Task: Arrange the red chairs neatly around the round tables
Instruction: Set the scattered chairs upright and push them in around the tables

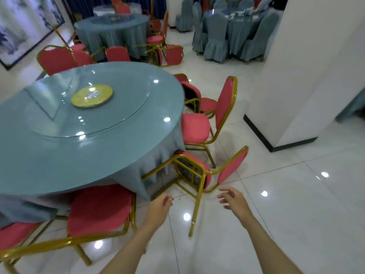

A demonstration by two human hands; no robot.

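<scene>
Round table (49, 159) off-frame at left.

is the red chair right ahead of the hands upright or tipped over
Tipped over: the red chair has its legs sticking out sideways, and its seat underside shows.

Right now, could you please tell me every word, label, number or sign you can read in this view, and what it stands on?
None: no readable text shows anywhere in this view.
Gold disc: a pale mark in its middle, blurred, no letters made out.
Framed painting: brushwork only, no writing made out.
Tableware far off at the back: too small to read.
</scene>
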